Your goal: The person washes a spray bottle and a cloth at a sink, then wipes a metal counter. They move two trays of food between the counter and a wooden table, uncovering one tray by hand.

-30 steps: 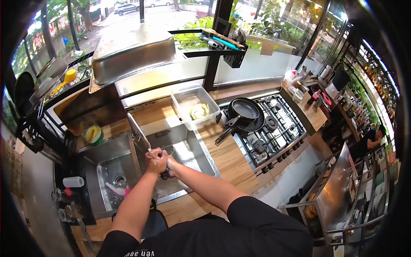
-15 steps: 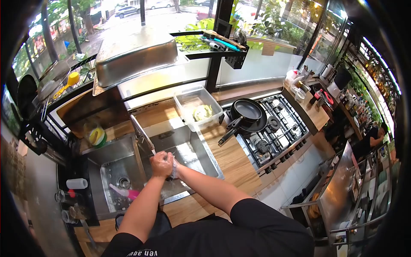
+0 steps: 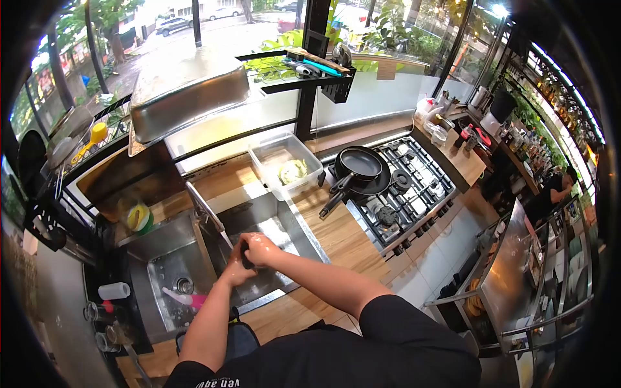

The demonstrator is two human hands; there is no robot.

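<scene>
My right hand (image 3: 262, 249) is curled over the upper part of my left hand (image 3: 237, 268), its knuckles upward. Both are wet, with a little foam on the skin. A dark patch shows between the palms; I cannot tell whether it is an object or shadow. My left fingers are mostly hidden behind the right ones. The hands are together above the right basin (image 3: 294, 234) of a steel sink, just beside the end of the metal tap (image 3: 208, 212).
The left basin (image 3: 162, 249) holds a pink-and-white utensil (image 3: 187, 298) near the drain. A clear plastic tub (image 3: 268, 161) with something pale green stands behind the sink. Right of it, black frying pans (image 3: 359, 163) sit on the gas stove (image 3: 424, 184). A person (image 3: 555, 194) is at far right.
The clasped hands have come apart somewhat and turned: the right hand now lies on top, with a dark patch between them. Less foam shows. The view has shifted slightly.
</scene>
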